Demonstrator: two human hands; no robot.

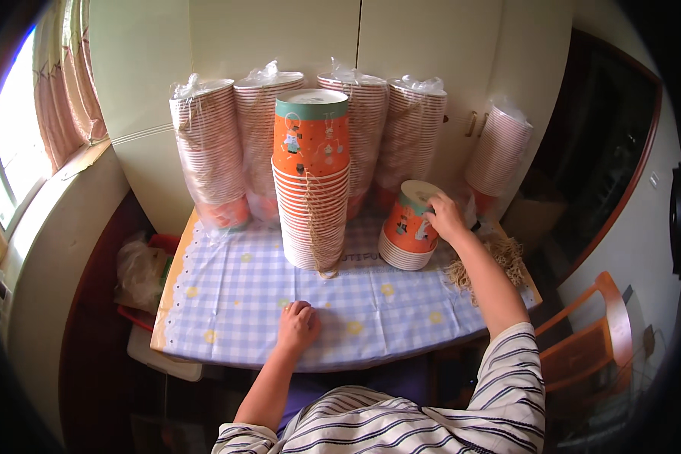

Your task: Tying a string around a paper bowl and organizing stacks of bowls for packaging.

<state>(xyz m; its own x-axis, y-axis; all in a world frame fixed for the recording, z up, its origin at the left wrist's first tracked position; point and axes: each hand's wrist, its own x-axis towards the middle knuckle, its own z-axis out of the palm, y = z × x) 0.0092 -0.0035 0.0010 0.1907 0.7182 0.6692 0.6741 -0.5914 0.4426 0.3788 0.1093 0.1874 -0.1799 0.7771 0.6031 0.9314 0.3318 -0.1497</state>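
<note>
My right hand grips the top of a short stack of upside-down orange paper cups, its fingers on the pale green band of the uppermost cup. Curled closed on the tablecloth, near the front edge, is my left hand; nothing shows in it. Between and beyond my hands rises a tall stack of the same upside-down paper cups. Tan raffia strands hang down its front to the cloth. A heap of tan raffia lies on the table's right side, partly behind my right forearm.
Several tall bagged stacks of cups line the back of the table, with another bagged stack at the back right. Cream cabinet doors stand behind them. A wooden chair is at right, and a red bin at left.
</note>
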